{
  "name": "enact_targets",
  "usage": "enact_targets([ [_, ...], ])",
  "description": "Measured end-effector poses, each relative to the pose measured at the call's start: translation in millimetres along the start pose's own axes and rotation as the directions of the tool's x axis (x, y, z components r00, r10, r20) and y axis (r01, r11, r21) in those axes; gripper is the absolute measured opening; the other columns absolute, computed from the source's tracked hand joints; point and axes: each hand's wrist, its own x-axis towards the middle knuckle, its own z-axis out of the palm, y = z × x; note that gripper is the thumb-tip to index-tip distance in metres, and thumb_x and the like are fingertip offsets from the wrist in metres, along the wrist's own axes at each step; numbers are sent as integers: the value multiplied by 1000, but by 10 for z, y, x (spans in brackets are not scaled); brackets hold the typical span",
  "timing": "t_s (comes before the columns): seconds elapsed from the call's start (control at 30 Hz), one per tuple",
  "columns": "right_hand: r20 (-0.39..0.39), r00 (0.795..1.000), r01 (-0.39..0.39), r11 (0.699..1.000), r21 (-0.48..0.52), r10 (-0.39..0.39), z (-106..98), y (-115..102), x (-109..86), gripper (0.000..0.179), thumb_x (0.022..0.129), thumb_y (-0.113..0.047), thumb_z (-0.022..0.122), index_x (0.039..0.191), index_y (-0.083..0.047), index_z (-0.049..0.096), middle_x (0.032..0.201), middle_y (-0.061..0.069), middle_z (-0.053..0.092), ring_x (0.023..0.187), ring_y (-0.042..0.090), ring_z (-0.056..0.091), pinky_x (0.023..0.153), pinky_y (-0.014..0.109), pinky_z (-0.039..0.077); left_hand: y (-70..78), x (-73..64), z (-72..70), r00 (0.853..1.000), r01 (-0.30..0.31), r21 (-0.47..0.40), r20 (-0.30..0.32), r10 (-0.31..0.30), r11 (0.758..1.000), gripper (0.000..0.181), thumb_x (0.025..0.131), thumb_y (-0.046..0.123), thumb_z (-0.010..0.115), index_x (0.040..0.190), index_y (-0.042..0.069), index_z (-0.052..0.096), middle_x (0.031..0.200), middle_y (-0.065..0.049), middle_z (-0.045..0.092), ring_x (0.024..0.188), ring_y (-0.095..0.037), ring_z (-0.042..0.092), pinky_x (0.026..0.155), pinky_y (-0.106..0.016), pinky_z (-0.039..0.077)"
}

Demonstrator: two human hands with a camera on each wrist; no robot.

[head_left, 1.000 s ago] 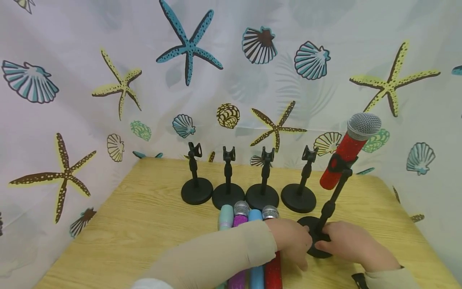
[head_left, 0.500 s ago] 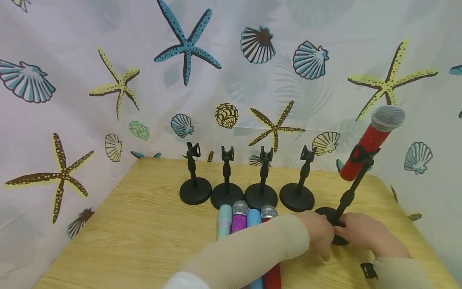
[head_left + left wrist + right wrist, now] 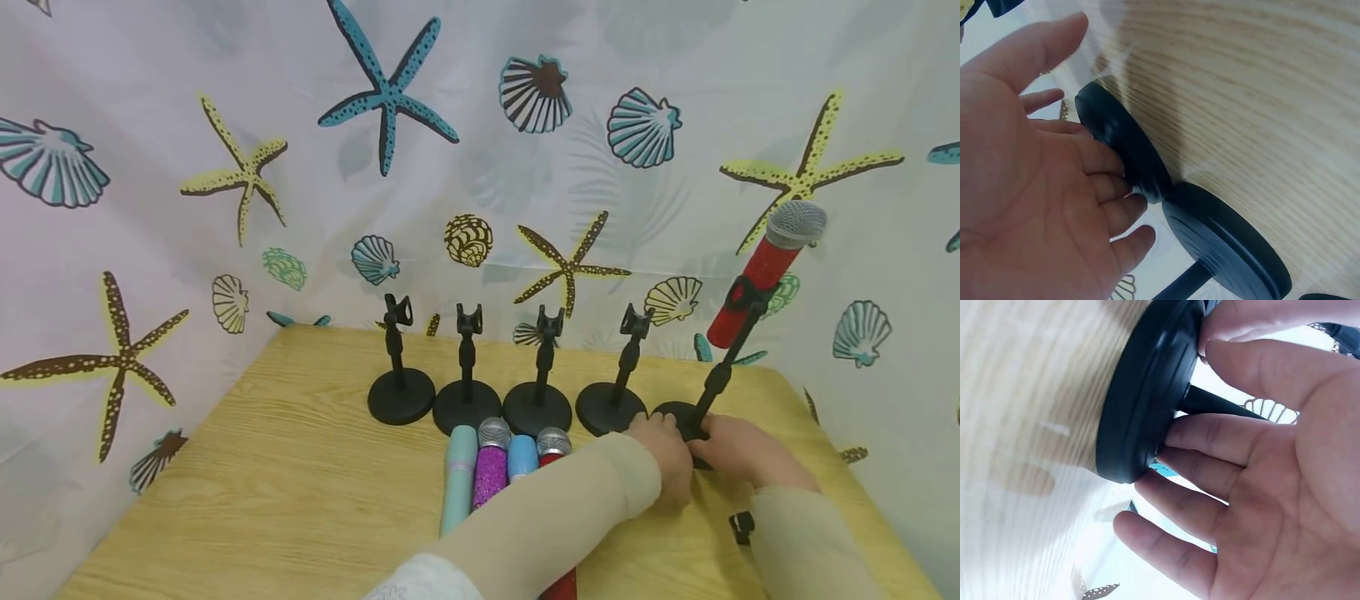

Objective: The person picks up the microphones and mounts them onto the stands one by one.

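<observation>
At the right of the head view, a red microphone with a silver mesh head leans in the clip of a black desktop microphone stand. My left hand touches the near left of its round base, fingertips on it and thumb held apart. On the base's right side lie the loosely extended fingers of my right hand; in the right wrist view they meet the rim. The base sits right beside the neighbouring stand, their rims meeting in the left wrist view.
More stands with bare clips line the back, among them a leftmost one. Mint, purple, blue and red microphones lie side by side, partly under my left sleeve. Behind hangs a shell-print curtain.
Both hands and the stand with the red microphone have moved right, then back away from me and slightly left, bringing the stand level with the row. The lying microphones stay put.
</observation>
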Motion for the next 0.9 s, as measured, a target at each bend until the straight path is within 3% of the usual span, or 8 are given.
enact_targets([
  [0.23,1,1000,-24,1000,3,24,3,68,156,52,95,-29,61,124,14,60,114,32,66,101,46,64,88,61,47,-22,172,32,999,39,13,-9,-39,999,69,91,67,53,152,37,42,161,10,26,147,-12,22,115,-38,23],
  [0.43,0,999,-35,999,1,35,3,111,216,66,96,-29,59,137,21,45,131,41,52,122,59,50,97,65,41,-38,340,87,998,54,-20,-11,-55,998,82,88,71,56,157,32,34,164,9,21,150,-14,20,116,-40,24],
  [0.73,-47,998,-30,999,34,31,60,136,170,63,95,-21,56,138,22,41,137,42,46,126,60,44,101,66,37,-71,198,66,998,62,-49,-27,-63,997,79,92,63,55,159,29,31,164,9,22,149,-13,21,116,-37,26],
  [0.9,-65,998,-19,1000,15,20,101,141,150,63,98,-25,58,138,21,43,137,42,46,126,60,45,101,67,37,-148,207,75,998,25,-92,-51,-30,995,69,91,63,58,150,29,47,156,8,35,145,-12,29,114,-37,29],
])
